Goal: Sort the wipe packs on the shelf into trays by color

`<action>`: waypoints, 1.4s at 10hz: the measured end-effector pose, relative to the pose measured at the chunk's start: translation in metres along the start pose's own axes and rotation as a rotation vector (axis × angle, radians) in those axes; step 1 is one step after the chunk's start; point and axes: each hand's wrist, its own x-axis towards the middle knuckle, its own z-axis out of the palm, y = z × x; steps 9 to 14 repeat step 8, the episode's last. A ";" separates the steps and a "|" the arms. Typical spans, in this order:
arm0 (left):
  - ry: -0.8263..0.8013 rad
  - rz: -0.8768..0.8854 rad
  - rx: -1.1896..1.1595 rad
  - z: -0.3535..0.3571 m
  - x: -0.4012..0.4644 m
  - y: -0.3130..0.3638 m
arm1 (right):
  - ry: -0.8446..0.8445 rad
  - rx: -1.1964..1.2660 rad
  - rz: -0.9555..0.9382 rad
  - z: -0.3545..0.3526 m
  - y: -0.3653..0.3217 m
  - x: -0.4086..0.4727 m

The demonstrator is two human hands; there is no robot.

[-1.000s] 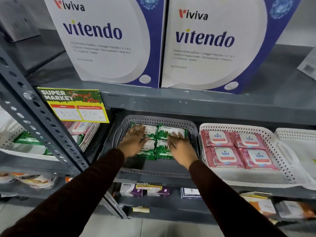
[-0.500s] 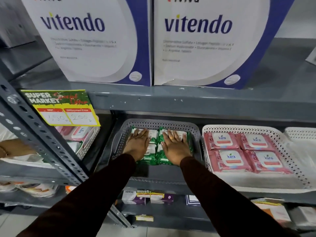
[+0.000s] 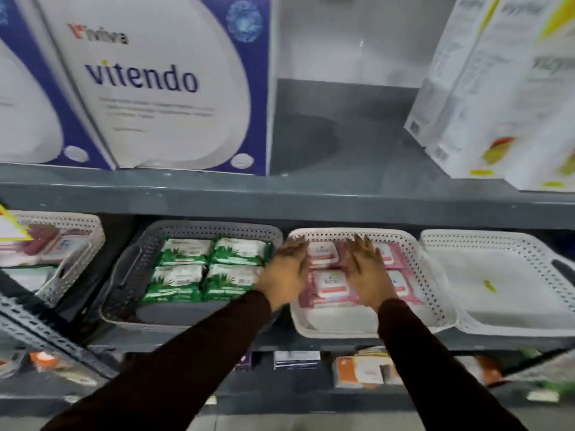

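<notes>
Several green wipe packs (image 3: 199,269) lie in a grey perforated tray (image 3: 130,284) on the middle shelf. Right of it, a white perforated tray (image 3: 435,290) holds several pink wipe packs (image 3: 329,283). My left hand (image 3: 284,272) hovers flat, fingers spread, at that tray's left rim. My right hand (image 3: 368,273) rests flat on the pink packs with fingers apart. Neither hand grips anything. Both hands hide parts of the pink packs.
Another white tray (image 3: 504,275) stands at the far right with only a small yellow-green scrap in it. At the left edge, a white tray (image 3: 74,244) holds pink packs. Large boxes (image 3: 161,88) stand on the shelf above. Small boxed goods (image 3: 364,367) fill the shelf below.
Both hands have left the green packs in the grey tray and moved right to the pink packs in the white tray. The view has swung right with them.
</notes>
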 end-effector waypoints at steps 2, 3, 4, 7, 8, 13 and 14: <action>-0.193 -0.131 0.178 0.071 0.033 0.053 | -0.247 -0.260 0.073 -0.023 0.081 0.008; -0.231 -0.179 0.222 0.089 0.043 0.054 | -0.273 -0.304 0.034 -0.021 0.085 0.018; -0.210 -0.147 0.246 0.092 0.046 0.054 | -0.243 -0.326 0.009 -0.017 0.089 0.021; -0.250 -0.244 0.362 0.106 0.042 0.070 | -0.237 -0.321 0.043 -0.008 0.110 0.008; -0.156 -0.208 0.337 0.090 0.035 0.081 | -0.181 -0.303 -0.034 -0.023 0.099 0.011; -0.156 -0.208 0.337 0.090 0.035 0.081 | -0.181 -0.303 -0.034 -0.023 0.099 0.011; -0.156 -0.208 0.337 0.090 0.035 0.081 | -0.181 -0.303 -0.034 -0.023 0.099 0.011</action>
